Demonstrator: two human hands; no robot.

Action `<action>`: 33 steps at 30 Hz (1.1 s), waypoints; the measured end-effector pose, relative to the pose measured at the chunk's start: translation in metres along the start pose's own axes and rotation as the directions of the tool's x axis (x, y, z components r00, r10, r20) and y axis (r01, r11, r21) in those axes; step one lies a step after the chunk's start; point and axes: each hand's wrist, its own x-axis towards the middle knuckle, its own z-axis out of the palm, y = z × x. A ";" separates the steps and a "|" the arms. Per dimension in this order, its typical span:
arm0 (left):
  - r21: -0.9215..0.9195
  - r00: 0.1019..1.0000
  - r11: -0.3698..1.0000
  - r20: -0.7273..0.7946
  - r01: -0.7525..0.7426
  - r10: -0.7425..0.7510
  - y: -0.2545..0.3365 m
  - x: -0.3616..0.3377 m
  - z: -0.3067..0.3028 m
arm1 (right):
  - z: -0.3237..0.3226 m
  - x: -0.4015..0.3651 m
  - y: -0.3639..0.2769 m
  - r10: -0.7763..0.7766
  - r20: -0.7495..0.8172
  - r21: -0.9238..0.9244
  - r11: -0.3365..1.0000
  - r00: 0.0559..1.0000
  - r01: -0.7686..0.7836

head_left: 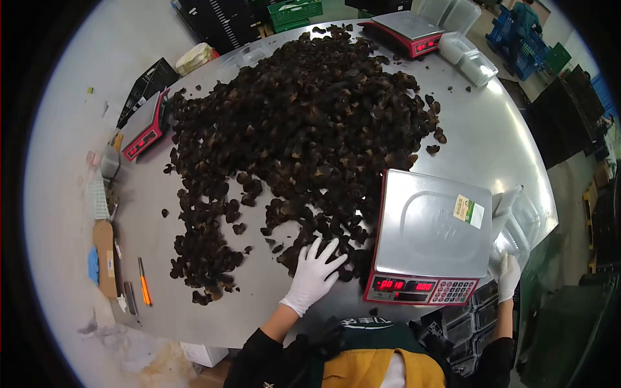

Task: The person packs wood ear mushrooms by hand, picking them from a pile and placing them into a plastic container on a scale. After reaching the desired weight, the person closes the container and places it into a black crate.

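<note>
Dried mushrooms [304,123] lie in a broad dark heap across the middle of the steel worktop [491,136], thinning to loose scattered pieces at the near edge. Your left hand [315,271], gloved in white, rests flat on that near edge with its fingers spread wide, holding nothing. Your right hand [509,275] is off the worktop's right side, fingers closed on the lower end of a clear tub [517,223], which is tilted just beside the scale [430,233]. The scale's pan is bare and its red display is lit. The pieces look shrivelled and curled, so judge them light, dry and brittle. They would crumble if squeezed, and they slide easily on the smooth steel. Take them from the heap's loose near edge with cupped fingers under a small handful, rather than pinching single pieces.
</note>
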 end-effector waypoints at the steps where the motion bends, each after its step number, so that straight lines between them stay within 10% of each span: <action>1: 0.000 1.000 1.000 -0.001 0.003 -0.003 0.002 0.002 -0.006 | 0.000 0.000 0.000 -0.019 -0.018 -0.003 1.000 1.000 0.019; 8: 0.008 0.895 0.994 -0.438 0.106 -0.092 -0.046 0.108 -0.008 | 0.006 0.002 0.009 -0.043 -0.031 -0.022 0.999 0.999 0.042; 11: -0.051 0.931 0.978 -0.301 0.200 -0.206 -0.056 0.148 0.029 | 0.008 0.000 0.013 -0.034 -0.005 -0.008 0.999 0.999 0.034; 23: -0.146 0.959 0.969 0.175 -0.200 0.224 0.005 0.033 -0.006 | 0.006 0.002 0.016 -0.019 0.010 0.009 1.000 1.000 0.019; 25: -0.218 0.952 0.928 -0.011 -0.301 0.306 -0.001 0.040 -0.021 | 0.005 0.002 0.016 -0.038 0.008 0.011 0.999 0.999 0.038; 27: -0.469 0.980 0.877 0.104 -0.102 0.170 -0.023 0.078 -0.046 | 0.007 0.002 0.019 -0.026 0.015 0.008 1.000 1.000 0.025; 28: -0.259 0.951 0.947 -0.289 -0.189 0.110 -0.033 0.087 -0.043 | 0.007 0.002 0.021 -0.018 0.025 0.008 1.000 1.000 0.018; 30: -0.336 0.858 0.942 -0.483 0.004 -0.176 -0.079 0.126 -0.018 | 0.005 0.001 0.017 -0.011 0.018 0.017 1.000 1.000 0.011; 33: -0.108 0.897 0.961 -0.347 0.253 -0.275 -0.114 0.175 -0.020 | 0.004 0.002 0.013 0.000 0.012 0.013 1.000 1.000 0.000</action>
